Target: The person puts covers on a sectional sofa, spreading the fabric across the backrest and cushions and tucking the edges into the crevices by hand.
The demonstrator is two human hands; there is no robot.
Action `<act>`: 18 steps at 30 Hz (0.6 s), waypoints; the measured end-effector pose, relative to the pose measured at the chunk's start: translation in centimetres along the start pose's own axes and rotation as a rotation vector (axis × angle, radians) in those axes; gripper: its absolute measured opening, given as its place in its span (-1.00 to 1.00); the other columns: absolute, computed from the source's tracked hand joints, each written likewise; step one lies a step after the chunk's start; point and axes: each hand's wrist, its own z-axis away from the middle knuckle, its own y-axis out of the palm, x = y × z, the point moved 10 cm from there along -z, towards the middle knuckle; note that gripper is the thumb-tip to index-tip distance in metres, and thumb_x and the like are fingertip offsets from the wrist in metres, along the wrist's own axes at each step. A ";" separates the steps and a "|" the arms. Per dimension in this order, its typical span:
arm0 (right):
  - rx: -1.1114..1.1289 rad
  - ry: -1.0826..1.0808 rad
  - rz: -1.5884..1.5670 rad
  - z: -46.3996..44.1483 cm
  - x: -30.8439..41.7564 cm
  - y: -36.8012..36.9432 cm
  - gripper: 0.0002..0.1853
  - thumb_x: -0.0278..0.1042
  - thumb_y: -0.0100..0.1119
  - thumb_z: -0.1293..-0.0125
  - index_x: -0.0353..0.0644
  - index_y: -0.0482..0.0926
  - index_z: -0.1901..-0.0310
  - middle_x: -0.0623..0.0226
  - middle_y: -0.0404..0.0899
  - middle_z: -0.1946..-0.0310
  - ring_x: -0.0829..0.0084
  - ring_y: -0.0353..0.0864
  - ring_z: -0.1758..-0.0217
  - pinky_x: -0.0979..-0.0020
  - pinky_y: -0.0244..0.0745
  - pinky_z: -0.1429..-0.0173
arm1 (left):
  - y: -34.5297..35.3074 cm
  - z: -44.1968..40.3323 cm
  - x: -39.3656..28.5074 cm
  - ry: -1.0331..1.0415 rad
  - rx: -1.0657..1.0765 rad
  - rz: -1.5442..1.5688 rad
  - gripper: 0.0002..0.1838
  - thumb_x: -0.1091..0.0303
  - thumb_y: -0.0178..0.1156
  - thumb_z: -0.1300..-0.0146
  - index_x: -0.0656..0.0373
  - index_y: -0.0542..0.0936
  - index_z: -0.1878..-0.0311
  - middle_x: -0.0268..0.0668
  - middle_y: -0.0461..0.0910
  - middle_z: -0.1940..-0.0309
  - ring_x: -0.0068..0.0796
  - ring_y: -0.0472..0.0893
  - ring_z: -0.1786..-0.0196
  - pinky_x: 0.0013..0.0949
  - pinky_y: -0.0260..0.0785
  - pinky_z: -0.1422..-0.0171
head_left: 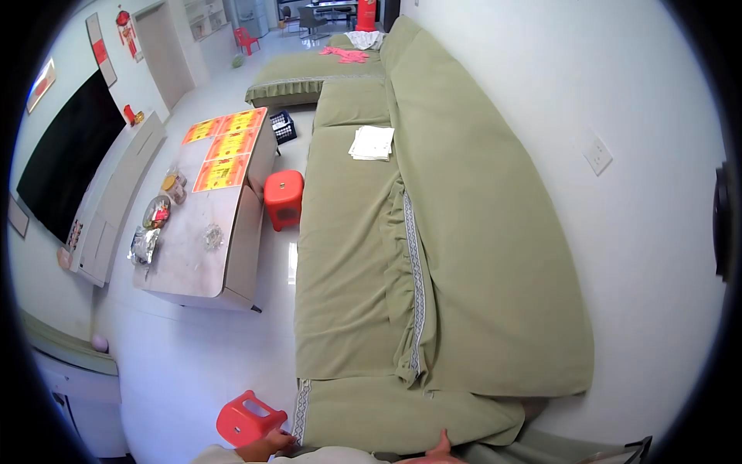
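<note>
Left hand [270, 445]: bottom edge of the frame, fingers curled at the patterned trim [302, 410] — whether they pinch it, I cannot tell.
Right hand [442, 448]: bottom centre, thumb lying on the green cover [348, 301], fingers hidden; grip cannot be told.
Green cover: over the sofa, bottom centre up to top centre; near edge between the hands.
Near stool [238, 428]: red, tipped, just beside the left hand.
Floor [185, 356]: open stretch, lower left, narrowing upward between sofa and coffee table [189, 267].
Far stool [284, 189]: red, upright — filling that gap.
White papers [372, 143]: on the seat, upper centre.
</note>
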 end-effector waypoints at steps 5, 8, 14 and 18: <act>-0.281 -0.010 0.050 -0.6 0.1 -2.2 -0.45 0.08 0.07 -0.22 0.00 0.35 -0.18 0.31 0.39 -0.15 0.21 0.34 -0.20 0.05 0.15 -0.31 | 2.9 -1.6 -0.4 0.022 0.064 0.134 -0.70 0.25 0.31 -0.03 0.29 0.57 0.26 -0.24 0.60 0.45 -0.47 0.58 0.44 -0.42 0.47 0.35; -0.336 -0.022 0.076 -1.4 -0.1 -3.7 -0.46 0.07 0.07 -0.23 0.00 0.35 -0.18 0.32 0.40 -0.15 0.22 0.34 -0.20 0.07 0.15 -0.31 | 2.8 -1.0 -2.5 0.162 0.082 0.012 -0.69 0.29 0.28 -0.07 0.29 0.53 0.19 -0.22 0.59 0.41 -0.44 0.59 0.41 -0.41 0.48 0.35; -0.438 0.033 0.358 2.7 -0.8 -4.8 -0.45 -0.04 0.16 -0.19 -0.11 0.32 -0.16 0.13 0.37 -0.13 0.09 0.37 -0.16 0.04 0.31 -0.18 | 0.4 3.3 -1.6 0.189 0.065 0.317 -0.64 0.32 0.28 -0.11 0.30 0.46 0.08 -0.20 0.56 0.31 -0.39 0.61 0.34 -0.39 0.51 0.33; -0.276 0.368 0.947 8.1 -4.6 -4.8 -0.51 -0.01 0.23 -0.14 -0.18 0.42 0.02 0.00 0.47 0.15 0.18 0.49 0.08 0.22 0.46 0.06 | -0.8 6.0 3.3 0.181 0.039 0.311 -0.73 0.32 0.22 -0.15 0.25 0.50 0.13 -0.26 0.55 0.34 -0.40 0.59 0.29 -0.41 0.45 0.25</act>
